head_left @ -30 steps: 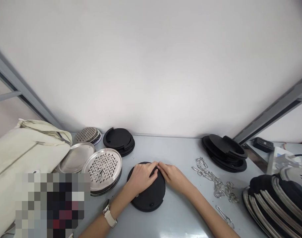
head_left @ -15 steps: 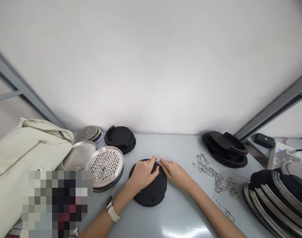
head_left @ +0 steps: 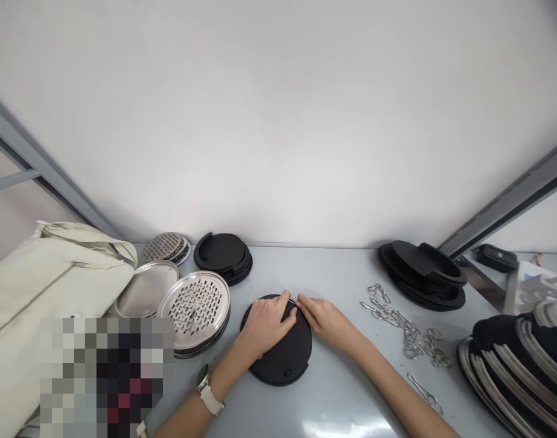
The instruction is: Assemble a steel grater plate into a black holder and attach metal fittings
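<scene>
A round black disc (head_left: 282, 359) with a small hole near its front edge lies flat on the table before me. My left hand (head_left: 269, 322) rests over the disc's upper left, its thumb and forefinger closed at the far edge. There they grip a small shiny metal clip (head_left: 292, 299), mostly covered by fingertips. From the right, my right hand (head_left: 321, 317) pinches the other end of that clip, fingers bent together. More wire clips (head_left: 408, 331) lie in a loose heap to the right, and a single clip (head_left: 424, 392) lies nearer me.
Left stand perforated metal grater discs (head_left: 196, 310), a plain metal disc (head_left: 150, 287) and a pale bag (head_left: 45, 292). Black discs (head_left: 221, 252) are stacked at the back left, others (head_left: 427, 267) at the back right. A tall stack of black and metal discs (head_left: 511, 365) fills the right front.
The view has shifted slightly, so most things sit a little further right. Both hands stay at the disc's far edge, still pinching the metal clip.
</scene>
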`<state>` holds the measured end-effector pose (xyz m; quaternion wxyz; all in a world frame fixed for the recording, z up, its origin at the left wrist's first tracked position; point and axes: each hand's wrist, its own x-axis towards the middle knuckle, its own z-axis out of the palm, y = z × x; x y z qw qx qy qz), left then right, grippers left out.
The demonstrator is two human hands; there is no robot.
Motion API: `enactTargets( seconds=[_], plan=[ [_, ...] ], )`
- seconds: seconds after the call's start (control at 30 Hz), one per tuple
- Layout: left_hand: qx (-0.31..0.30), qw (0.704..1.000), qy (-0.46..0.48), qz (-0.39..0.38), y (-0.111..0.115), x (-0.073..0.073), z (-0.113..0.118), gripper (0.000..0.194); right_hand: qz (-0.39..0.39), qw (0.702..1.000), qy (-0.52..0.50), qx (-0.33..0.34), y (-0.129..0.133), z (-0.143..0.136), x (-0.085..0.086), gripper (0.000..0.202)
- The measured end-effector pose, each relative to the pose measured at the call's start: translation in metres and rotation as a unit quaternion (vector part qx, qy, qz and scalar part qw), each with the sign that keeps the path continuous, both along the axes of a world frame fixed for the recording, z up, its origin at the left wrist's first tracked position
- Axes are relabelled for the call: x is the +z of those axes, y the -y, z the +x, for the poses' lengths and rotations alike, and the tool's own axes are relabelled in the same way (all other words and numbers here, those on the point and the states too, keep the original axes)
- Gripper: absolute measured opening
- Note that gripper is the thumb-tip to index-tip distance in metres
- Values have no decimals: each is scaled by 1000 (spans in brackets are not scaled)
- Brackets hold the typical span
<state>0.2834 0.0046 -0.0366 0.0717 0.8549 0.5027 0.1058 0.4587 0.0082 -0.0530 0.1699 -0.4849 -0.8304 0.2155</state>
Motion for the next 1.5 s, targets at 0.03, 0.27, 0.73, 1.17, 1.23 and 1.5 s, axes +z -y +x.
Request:
enactTargets(
  seconds=[0.03,0.27,0.73,1.17,1.23,1.5],
  plan=[
    [-1,1000,-1,1,0,0,0,17,0,1000,0,0,0,0,0,22],
    [-4,1000,-1,5,-1,-3,0,14,6,1000,6,-1,0,1,-1,22],
    [-25,999,19,-5,-2,-5,-4,16,4,1000,4,5,1,2,5,23],
    [-25,999,22,-16,-1,-1,-4,19,7,1000,0,-5,3,1,3,16],
    [-27,999,23,-18,-1,-1,-4,19,6,1000,-4,-2,3,1,4,14],
    [-29,999,27,-26,-1,1,-5,17,22,1000,5,11,3,0,3,14]
  ],
)
